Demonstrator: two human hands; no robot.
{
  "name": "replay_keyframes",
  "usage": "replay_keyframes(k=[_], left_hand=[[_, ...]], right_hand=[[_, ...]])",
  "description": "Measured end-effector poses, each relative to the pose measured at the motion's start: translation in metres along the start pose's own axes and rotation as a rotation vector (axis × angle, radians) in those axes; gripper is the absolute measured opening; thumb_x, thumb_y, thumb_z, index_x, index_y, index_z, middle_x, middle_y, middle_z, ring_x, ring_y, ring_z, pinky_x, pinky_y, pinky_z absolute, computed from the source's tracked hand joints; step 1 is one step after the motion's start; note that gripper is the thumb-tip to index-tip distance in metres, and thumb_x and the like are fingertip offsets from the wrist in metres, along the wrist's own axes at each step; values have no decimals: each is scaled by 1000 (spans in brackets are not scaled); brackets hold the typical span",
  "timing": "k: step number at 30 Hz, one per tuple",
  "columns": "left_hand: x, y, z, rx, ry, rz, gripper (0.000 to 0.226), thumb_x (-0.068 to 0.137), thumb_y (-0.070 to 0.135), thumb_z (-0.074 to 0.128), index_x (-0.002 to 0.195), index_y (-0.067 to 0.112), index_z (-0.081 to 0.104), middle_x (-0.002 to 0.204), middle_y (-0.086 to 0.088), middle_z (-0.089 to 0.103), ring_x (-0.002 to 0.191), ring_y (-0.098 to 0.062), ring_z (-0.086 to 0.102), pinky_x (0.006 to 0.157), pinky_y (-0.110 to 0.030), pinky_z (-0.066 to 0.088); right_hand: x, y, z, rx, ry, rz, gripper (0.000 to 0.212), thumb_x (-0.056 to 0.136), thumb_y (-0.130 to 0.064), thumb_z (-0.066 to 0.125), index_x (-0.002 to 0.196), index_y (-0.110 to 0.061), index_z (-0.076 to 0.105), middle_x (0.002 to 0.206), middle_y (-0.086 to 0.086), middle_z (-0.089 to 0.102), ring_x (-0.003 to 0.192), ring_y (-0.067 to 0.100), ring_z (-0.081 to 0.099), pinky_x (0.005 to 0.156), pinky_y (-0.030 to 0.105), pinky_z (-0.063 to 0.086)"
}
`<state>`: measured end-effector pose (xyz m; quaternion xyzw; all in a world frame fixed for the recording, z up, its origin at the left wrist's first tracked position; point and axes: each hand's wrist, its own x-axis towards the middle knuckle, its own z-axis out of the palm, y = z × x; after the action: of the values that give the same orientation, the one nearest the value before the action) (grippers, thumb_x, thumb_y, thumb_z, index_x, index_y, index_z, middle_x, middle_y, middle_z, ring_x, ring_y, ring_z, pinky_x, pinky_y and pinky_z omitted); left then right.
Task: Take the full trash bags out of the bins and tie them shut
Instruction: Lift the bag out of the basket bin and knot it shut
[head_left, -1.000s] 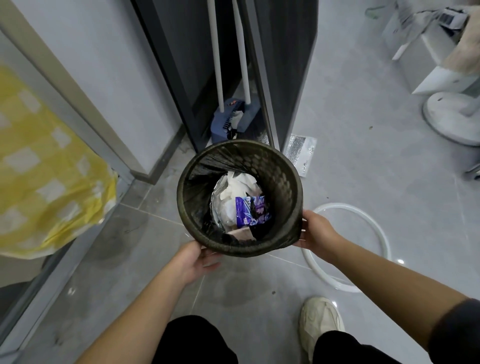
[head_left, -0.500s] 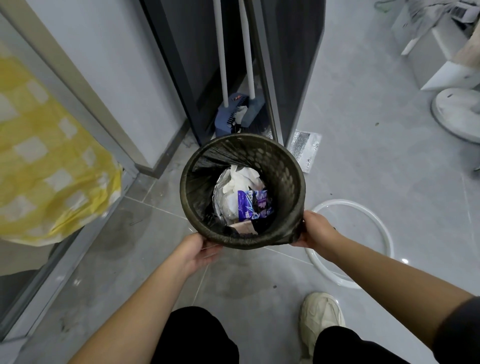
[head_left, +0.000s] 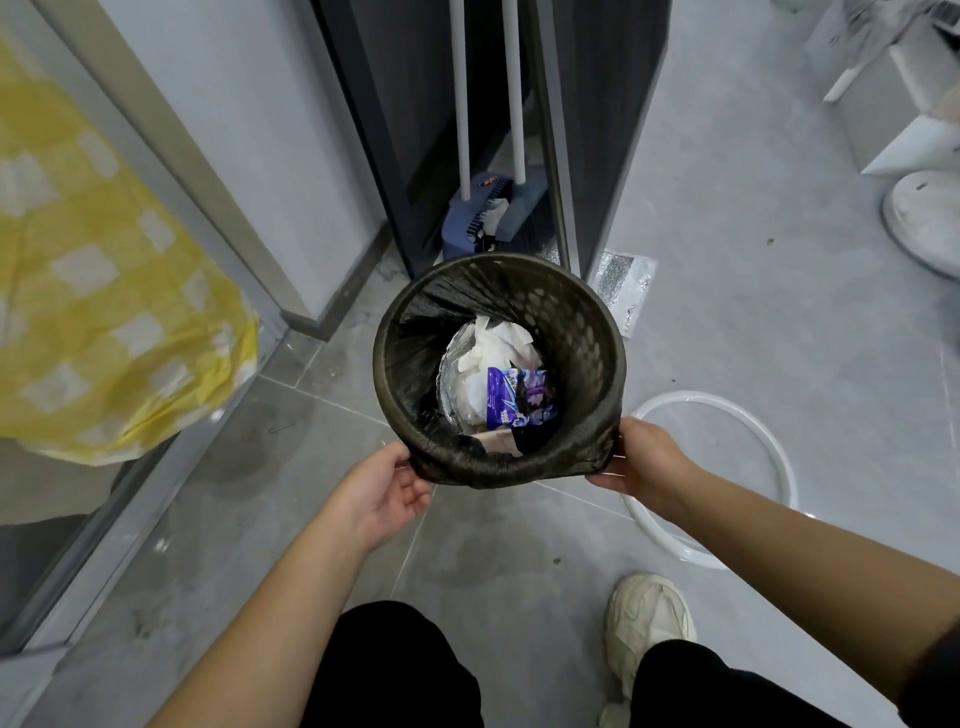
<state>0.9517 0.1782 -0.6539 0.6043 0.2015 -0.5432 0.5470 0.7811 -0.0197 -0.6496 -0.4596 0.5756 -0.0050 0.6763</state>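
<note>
At frame centre I see the mesh bin (head_left: 576, 322), with the black trash bag (head_left: 415, 358) inside it, holding wrappers (head_left: 519, 397). My right hand (head_left: 647, 462) grips the rim at lower right. My left hand (head_left: 382, 493) touches the near rim with its thumb, fingers loosely curled; I cannot tell whether it pinches.

Round dark mesh bin (head_left: 582, 332), mouth tipped up, just this side of the blue dustpan (head_left: 467, 228). Black bag (head_left: 413, 364) lines it, rolled over the rim, holding white tissues (head_left: 493, 345) and a purple wrapper (head_left: 519, 397).
</note>
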Motion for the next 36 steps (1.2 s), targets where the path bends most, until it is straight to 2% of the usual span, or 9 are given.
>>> replay_keyframes(k=[4, 15, 20, 23, 27, 29, 32, 34, 36], left_hand=[[-7, 2, -2, 18, -30, 61, 20, 92, 27, 46, 75, 17, 50, 48, 1, 53, 44, -11, 45, 47, -21, 42], [-15, 28, 4, -176, 129, 404, 17, 93, 8, 51, 76, 13, 49, 43, 4, 49, 29, -4, 31, 36, -15, 35], [-10, 52, 8, -79, 222, 508, 9, 91, 8, 53, 83, 11, 57, 50, -4, 47, 26, -5, 30, 35, -16, 35], [-4, 65, 13, -97, 366, 573, 16, 92, 8, 52, 79, 17, 54, 67, -3, 50, 41, -7, 43, 51, -22, 45], [3, 79, 7, -442, 210, 399, 21, 93, 3, 41, 74, 11, 40, 72, -4, 42, 63, -14, 50, 68, -26, 57], [0, 83, 5, -533, 133, 282, 19, 91, 0, 39, 73, 8, 40, 68, -6, 48, 56, -16, 58, 50, -22, 55], [0, 86, 1, -239, 184, 206, 20, 91, 6, 46, 71, 8, 45, 43, -3, 54, 29, -10, 48, 28, -12, 32], [5, 88, -4, 43, 260, 244, 18, 90, 14, 55, 74, 9, 50, 46, -3, 52, 34, -11, 43, 28, -10, 23], [9, 92, -8, 357, 400, 309, 17, 86, 23, 64, 77, 10, 58, 63, -7, 54, 52, -18, 47, 32, -14, 30]], right_hand=[[-3, -4, -5, 67, 12, -8, 22, 98, -16, 39, 102, -5, 58, 79, 10, 60, 60, 24, 65, 56, 32, 54], [-6, -47, 2, 270, 34, -61, 14, 92, -27, 56, 87, -15, 60, 70, 2, 65, 53, 12, 63, 47, 22, 51], [7, -64, -3, 154, 99, -109, 11, 89, -10, 56, 80, -15, 50, 69, 4, 54, 55, 17, 54, 43, 22, 47], [14, -75, -9, 137, 130, -204, 15, 86, 0, 50, 78, -12, 46, 73, 7, 54, 61, 20, 56, 47, 24, 52], [26, -82, -13, 208, 138, -211, 24, 84, 13, 38, 75, -9, 45, 82, 12, 57, 69, 24, 59, 55, 29, 55], [31, -84, -12, 191, 168, -168, 27, 81, 13, 31, 79, -8, 48, 79, 13, 56, 64, 24, 57, 51, 30, 51], [34, -89, -11, 197, 188, -108, 24, 81, 7, 28, 76, -6, 47, 66, 8, 46, 45, 18, 41, 36, 19, 39], [37, -93, -11, 204, 160, -87, 20, 86, -4, 34, 69, -11, 42, 59, 5, 37, 34, 12, 26, 35, 16, 33], [39, -94, -12, 136, 130, -108, 24, 90, -21, 48, 68, -13, 42, 56, 3, 35, 33, 11, 24, 37, 18, 34]])
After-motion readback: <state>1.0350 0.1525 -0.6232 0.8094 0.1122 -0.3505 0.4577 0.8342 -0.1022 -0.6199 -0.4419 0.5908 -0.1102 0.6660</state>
